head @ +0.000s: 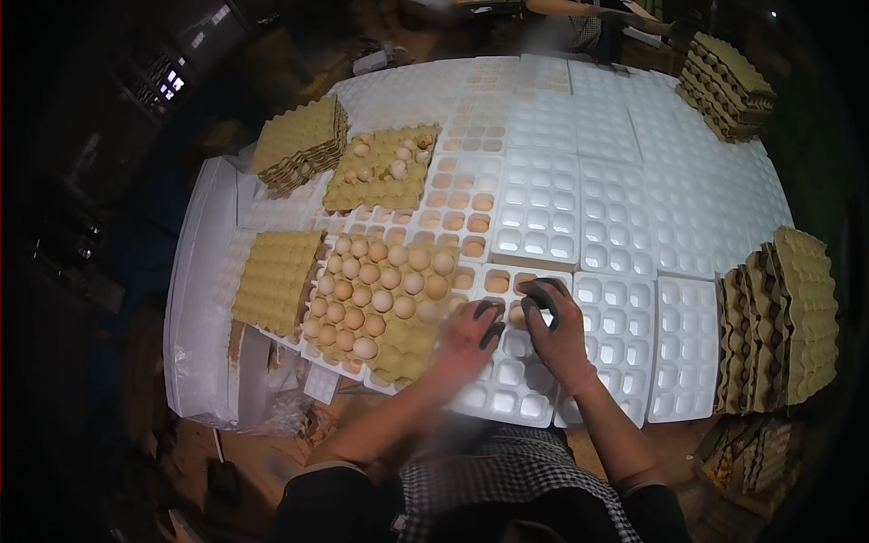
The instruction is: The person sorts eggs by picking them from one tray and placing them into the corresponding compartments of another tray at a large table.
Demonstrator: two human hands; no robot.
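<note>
A white foam egg tray with square cells lies in front of me. Over its upper rows is my left hand, fingers curled and fingertips dark. My right hand reaches into the same tray, with thumb and forefinger bent into a loop. An egg sits in a top-row cell, and another egg shows between my hands. Whether either hand grips an egg is hidden by the fingers. Left of my left hand, a pulp egg flat carries rows of pale brown eggs; its near right part is bare.
More foam trays cover the table; some at left hold eggs. A partly filled pulp flat stands behind. Stacked pulp flats rise at right, far right and left. A plastic-wrapped stack borders the left. Another person's arm shows beyond.
</note>
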